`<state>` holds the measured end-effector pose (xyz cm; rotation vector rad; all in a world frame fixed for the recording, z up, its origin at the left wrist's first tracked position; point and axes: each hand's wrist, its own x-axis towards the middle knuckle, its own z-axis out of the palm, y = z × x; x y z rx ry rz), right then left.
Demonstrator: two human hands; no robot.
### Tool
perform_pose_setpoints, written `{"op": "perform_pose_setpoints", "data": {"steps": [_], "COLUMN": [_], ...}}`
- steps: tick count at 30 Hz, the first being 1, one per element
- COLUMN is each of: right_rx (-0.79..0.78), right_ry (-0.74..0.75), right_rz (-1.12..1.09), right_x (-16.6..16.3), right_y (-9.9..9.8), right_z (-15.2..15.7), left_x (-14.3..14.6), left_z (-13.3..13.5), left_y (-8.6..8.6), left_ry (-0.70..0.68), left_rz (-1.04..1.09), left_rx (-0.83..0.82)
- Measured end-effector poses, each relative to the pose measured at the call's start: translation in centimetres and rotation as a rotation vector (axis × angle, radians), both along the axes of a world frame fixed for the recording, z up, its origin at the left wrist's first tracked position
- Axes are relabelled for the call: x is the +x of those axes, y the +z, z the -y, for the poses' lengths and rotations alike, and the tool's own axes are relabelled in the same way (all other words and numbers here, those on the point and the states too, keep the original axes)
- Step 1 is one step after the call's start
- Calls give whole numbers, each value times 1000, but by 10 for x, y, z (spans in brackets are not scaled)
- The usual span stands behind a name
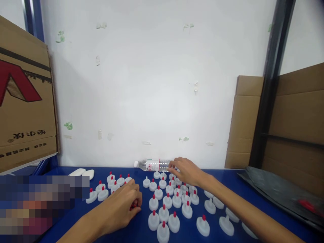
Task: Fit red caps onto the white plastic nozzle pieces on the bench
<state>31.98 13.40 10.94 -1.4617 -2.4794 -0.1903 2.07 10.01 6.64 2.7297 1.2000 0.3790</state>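
Note:
Many small white oval plastic pieces with upright spouts, such as this one (163,213), stand on a blue tabletop (141,233); most have red caps on their spouts. My left hand (124,204) is curled closed at the left of the main group, with small red caps (134,205) showing between its fingers. At the back of the group, my right hand (184,169) has its fingers bent together over the rear pieces, beside a clear plastic bottle (152,165) lying on its side. What its fingertips hold, if anything, is hidden.
Several uncapped pieces, including this white one (226,225), lie beneath and beside my right forearm. Two white rounded objects (88,174) are at the back left. A printed cardboard box (25,118) stands left, a black plastic bag (275,192) right. A white wall (141,84) closes the back.

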Motion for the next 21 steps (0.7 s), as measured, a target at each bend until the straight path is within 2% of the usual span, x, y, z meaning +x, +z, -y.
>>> {"op": "perform_pose_setpoints", "data": {"steps": [5, 9, 14, 21], "right_rx": [-54, -87, -39, 138], "right_ry": [193, 249, 240, 135], "right_rz": [-41, -83, -144, -313], "right_x": [-10, -10, -10, -16], "right_y": [-10, -21, -19, -5], "right_z": [4, 3, 2, 4], "left_x": [2, 4, 8, 14], "left_z": [3, 5, 4, 3], "left_y": [2, 5, 6, 5], "left_ry": [-37, -11, 25, -49], "left_rz": [10, 54, 75, 152], "left_rx": [22, 46, 79, 281]}}
